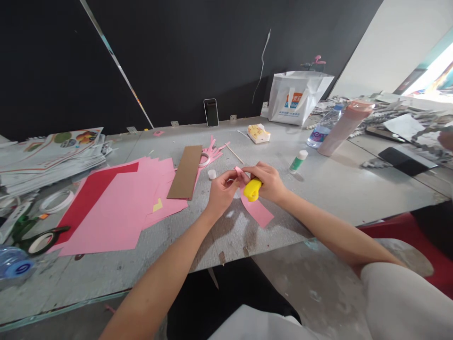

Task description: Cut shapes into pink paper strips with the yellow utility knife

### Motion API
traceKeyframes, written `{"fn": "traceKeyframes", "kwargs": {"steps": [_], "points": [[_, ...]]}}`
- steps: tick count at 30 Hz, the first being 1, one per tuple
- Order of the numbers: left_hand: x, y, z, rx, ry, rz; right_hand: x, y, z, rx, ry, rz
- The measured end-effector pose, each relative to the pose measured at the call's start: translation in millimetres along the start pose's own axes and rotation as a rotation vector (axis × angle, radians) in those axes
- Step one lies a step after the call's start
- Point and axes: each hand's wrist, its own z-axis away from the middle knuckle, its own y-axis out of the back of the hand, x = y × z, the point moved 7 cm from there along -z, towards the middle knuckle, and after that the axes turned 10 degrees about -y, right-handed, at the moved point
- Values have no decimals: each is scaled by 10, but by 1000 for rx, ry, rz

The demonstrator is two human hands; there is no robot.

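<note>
My left hand (224,190) pinches the upper end of a pink paper strip (260,212) above the table. In my right hand (268,182) is a pair of yellow-handled scissors (252,190), its blades hidden by the fingers and paper. The right fingertips also meet the strip close to the left fingers. The strip's free end hangs toward me, below the scissors. Just left of my left hand stands a small white cap (212,174). Behind it lie a brown cardboard piece (186,172), a tape roll (204,160) and fringed pink paper (214,152).
Pink sheets (116,208) and a red strip (95,193) cover the left side, beside green-handled scissors (26,231). A glue stick (299,161), water bottle (323,127) and pink tumbler (345,127) stand right. A phone (211,113) leans against the black wall, near a white bag (297,99).
</note>
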Motion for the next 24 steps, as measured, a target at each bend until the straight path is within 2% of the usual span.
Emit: {"fn": "traceKeyframes", "kwargs": {"steps": [5, 14, 24], "points": [[12, 42, 21, 49, -61, -116, -61, -7, -4, -33, 96, 53], [176, 41, 28, 45, -220, -242, -138, 25, 17, -60, 248, 186], [272, 28, 28, 42, -312, -351, -216, 57, -5, -69, 298, 256]]}}
